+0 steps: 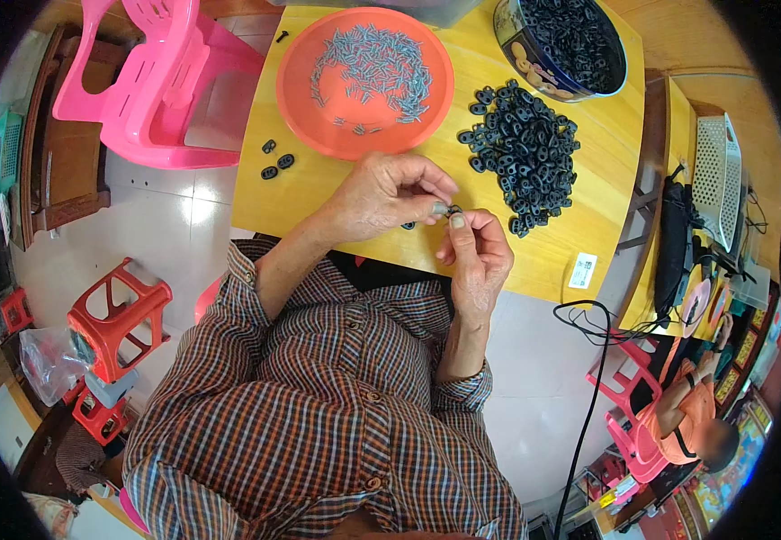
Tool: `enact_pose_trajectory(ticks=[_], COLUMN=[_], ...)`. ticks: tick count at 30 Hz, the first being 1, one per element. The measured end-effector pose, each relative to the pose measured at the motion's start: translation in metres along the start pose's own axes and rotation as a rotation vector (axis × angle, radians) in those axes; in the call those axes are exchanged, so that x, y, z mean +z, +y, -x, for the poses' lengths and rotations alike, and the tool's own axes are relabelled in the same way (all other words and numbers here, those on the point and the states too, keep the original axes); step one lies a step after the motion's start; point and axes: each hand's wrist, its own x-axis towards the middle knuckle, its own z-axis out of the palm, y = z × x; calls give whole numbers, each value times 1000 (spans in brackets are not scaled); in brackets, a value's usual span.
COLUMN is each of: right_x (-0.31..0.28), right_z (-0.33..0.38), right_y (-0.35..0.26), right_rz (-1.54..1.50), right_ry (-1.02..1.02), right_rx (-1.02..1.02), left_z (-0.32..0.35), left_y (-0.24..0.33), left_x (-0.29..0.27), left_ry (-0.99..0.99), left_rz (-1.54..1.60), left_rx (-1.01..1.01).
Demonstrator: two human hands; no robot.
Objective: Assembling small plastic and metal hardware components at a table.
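Observation:
Both hands meet above the near edge of the yellow table [336, 193]. Between the fingertips of my right hand [476, 256] is a small black plastic cord lock [453, 211], mostly covered. Thumb and fingers of my left hand [381, 198] pinch against its left side; whatever they hold is too small to make out. Ahead lies an orange-red plate [296, 99] with many small grey metal springs or screws [372, 67]. To the right is a heap of black two-hole cord lock parts [525, 153]. A few similar black parts [270, 172] lie left of my left hand.
A round tin [552, 76] full of black parts stands at the far right, and a white label [581, 270] near the right edge. Pink chair [161, 90] and red stool [121, 315] are left. A black cable [593, 378] hangs right; a person [678, 414] sits beyond.

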Motion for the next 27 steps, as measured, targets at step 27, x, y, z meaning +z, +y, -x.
enact_pose_trajectory(ticks=[27], right_x=[1], right_z=[4], right_y=[1], right_rz=[53], right_ry=[1], right_rx=[-64], left_z=[-2], left_y=[-10], left_x=[3], left_ry=[-22], left_rz=[32], left_rx=[32])
